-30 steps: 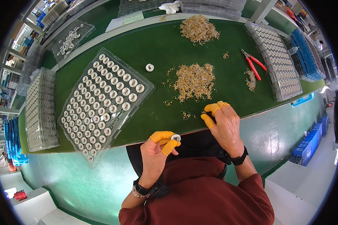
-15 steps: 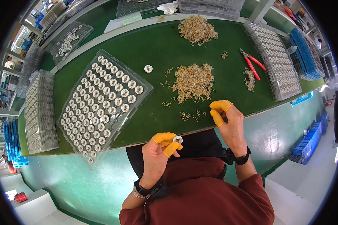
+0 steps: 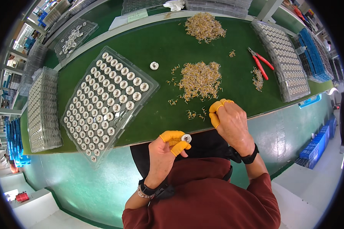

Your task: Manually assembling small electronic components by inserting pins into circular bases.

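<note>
Yellow finger cots cover fingertips on both hands. My left hand [image 3: 165, 152] pinches a small round white part [image 3: 186, 138] with a metallic centre, just off the table's near edge. My right hand [image 3: 232, 121] is at the edge, thumb and fingers drawn together; whatever is between them is too small or hidden to name. Beside it lie a few loose bent metal pins [image 3: 195, 114], and beyond these a heap of the same small gold-and-silver pins [image 3: 200, 81]. A clear plastic tray [image 3: 151, 89] filled with rows of similar round white parts lies to the left.
One loose round part [image 3: 154, 66] sits between tray and heap. A second pin heap [image 3: 205, 27] is at the back. Red-handled cutters [image 3: 260, 66] lie right, next to a small pin pile [image 3: 257, 79]. Stacked trays stand at the left [image 3: 44, 110] and right [image 3: 283, 61].
My right thumb and fingers have closed together near the loose pins, having been apart before. My left hand still holds the round white part. The whole view has shifted slightly.
</note>
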A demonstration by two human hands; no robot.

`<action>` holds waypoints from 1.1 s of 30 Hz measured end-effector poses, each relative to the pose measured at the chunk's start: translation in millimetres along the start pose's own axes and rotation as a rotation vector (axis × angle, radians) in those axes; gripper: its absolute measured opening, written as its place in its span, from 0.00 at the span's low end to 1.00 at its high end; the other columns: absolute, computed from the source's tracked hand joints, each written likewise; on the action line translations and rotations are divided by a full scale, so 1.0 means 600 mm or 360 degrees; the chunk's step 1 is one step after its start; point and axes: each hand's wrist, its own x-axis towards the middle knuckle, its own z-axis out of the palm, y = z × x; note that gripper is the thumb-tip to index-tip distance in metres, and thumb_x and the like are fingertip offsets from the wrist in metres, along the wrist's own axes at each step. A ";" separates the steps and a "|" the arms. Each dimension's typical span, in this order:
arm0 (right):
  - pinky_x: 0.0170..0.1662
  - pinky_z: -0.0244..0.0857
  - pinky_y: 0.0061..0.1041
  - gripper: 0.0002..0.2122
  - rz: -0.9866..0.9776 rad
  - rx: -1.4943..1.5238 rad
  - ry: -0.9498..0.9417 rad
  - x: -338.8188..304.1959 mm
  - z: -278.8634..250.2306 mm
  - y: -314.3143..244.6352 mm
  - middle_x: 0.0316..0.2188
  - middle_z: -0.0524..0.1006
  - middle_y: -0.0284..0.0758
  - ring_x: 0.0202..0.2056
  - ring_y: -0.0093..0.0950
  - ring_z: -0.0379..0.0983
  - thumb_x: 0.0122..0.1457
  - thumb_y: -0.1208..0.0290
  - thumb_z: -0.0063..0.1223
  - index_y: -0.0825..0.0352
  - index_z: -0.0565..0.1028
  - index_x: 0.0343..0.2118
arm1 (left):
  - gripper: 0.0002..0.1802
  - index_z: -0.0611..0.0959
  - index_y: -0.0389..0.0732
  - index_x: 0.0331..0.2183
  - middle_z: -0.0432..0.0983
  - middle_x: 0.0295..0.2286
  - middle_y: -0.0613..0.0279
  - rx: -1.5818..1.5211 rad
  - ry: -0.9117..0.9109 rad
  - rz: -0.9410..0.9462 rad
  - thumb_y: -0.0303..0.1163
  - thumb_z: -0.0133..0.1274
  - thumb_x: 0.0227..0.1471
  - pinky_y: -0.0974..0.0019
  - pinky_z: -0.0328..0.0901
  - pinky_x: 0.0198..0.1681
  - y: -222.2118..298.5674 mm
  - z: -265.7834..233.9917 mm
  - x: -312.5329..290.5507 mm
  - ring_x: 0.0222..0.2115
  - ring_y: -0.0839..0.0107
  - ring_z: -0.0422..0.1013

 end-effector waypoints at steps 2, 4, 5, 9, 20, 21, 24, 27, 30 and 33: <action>0.31 0.66 0.35 0.07 0.0048 -0.0001 -0.0035 0.006 -0.004 -0.006 0.24 0.71 0.38 0.28 0.37 0.71 0.43 0.76 0.60 0.68 0.72 0.24 | 0.12 0.77 0.31 0.40 0.77 0.34 0.56 -0.0040 -0.0046 -0.0020 0.15 0.53 0.52 0.73 0.71 0.26 -0.003 -0.002 0.003 0.30 0.70 0.76; 0.30 0.66 0.35 0.06 0.0244 0.0302 -0.0062 0.006 -0.005 -0.011 0.22 0.72 0.37 0.26 0.38 0.71 0.43 0.77 0.59 0.68 0.72 0.25 | 0.11 0.77 0.31 0.40 0.77 0.33 0.56 -0.0037 -0.0048 -0.0026 0.16 0.53 0.52 0.73 0.71 0.26 -0.003 -0.004 0.004 0.30 0.71 0.75; 0.28 0.66 0.29 0.05 0.0367 0.0575 -0.0142 0.003 -0.012 -0.017 0.21 0.74 0.34 0.25 0.32 0.73 0.46 0.80 0.57 0.68 0.73 0.27 | 0.11 0.77 0.31 0.40 0.77 0.33 0.56 -0.0054 -0.0060 -0.0036 0.16 0.53 0.52 0.73 0.71 0.26 -0.003 -0.005 0.003 0.30 0.71 0.75; 0.30 0.64 0.18 0.04 0.0539 0.1551 -0.0184 -0.006 -0.018 -0.051 0.23 0.74 0.29 0.26 0.18 0.71 0.50 0.81 0.56 0.68 0.73 0.29 | 0.10 0.77 0.30 0.39 0.77 0.34 0.56 -0.0143 -0.0117 -0.0074 0.17 0.54 0.52 0.72 0.71 0.25 -0.003 -0.006 0.002 0.30 0.70 0.75; 0.30 0.63 0.20 0.06 0.0455 0.1716 -0.0105 -0.027 0.016 -0.081 0.25 0.74 0.30 0.24 0.22 0.67 0.51 0.77 0.60 0.67 0.74 0.30 | 0.10 0.77 0.30 0.39 0.77 0.34 0.56 -0.0198 -0.0165 -0.0120 0.19 0.55 0.52 0.73 0.70 0.24 0.005 -0.002 -0.002 0.29 0.70 0.75; 0.30 0.64 0.20 0.06 0.0445 0.1677 -0.0103 -0.028 0.015 -0.082 0.25 0.74 0.30 0.24 0.22 0.68 0.51 0.77 0.60 0.67 0.74 0.30 | 0.10 0.77 0.30 0.39 0.77 0.33 0.56 -0.0207 -0.0162 -0.0131 0.19 0.55 0.52 0.73 0.70 0.24 0.005 -0.002 -0.002 0.28 0.70 0.75; 0.30 0.65 0.21 0.06 0.0440 0.1645 -0.0081 -0.031 0.016 -0.084 0.25 0.75 0.30 0.25 0.22 0.70 0.51 0.77 0.60 0.67 0.74 0.30 | 0.10 0.78 0.29 0.39 0.77 0.33 0.56 -0.0216 -0.0160 -0.0135 0.20 0.55 0.52 0.73 0.70 0.24 0.005 -0.001 -0.003 0.28 0.71 0.75; 0.30 0.66 0.21 0.07 0.0416 0.1646 -0.0045 -0.035 0.018 -0.084 0.26 0.75 0.31 0.26 0.23 0.71 0.51 0.78 0.61 0.67 0.73 0.31 | 0.10 0.78 0.29 0.39 0.77 0.33 0.56 -0.0210 -0.0161 -0.0134 0.20 0.55 0.53 0.73 0.70 0.24 0.005 0.000 -0.004 0.28 0.71 0.75; 0.30 0.67 0.23 0.08 0.0367 0.1608 -0.0023 -0.034 0.017 -0.083 0.27 0.75 0.33 0.26 0.25 0.72 0.50 0.79 0.61 0.68 0.73 0.31 | 0.10 0.78 0.29 0.39 0.77 0.32 0.56 -0.0211 -0.0159 -0.0150 0.20 0.55 0.53 0.73 0.70 0.23 0.002 0.000 -0.001 0.28 0.71 0.75; 0.31 0.68 0.25 0.08 0.0128 0.1379 0.0114 -0.031 0.020 -0.086 0.28 0.75 0.34 0.28 0.29 0.73 0.48 0.80 0.61 0.67 0.73 0.31 | 0.09 0.78 0.30 0.39 0.77 0.32 0.57 -0.0201 -0.0126 -0.0137 0.19 0.55 0.53 0.73 0.70 0.24 0.007 0.002 -0.004 0.28 0.72 0.75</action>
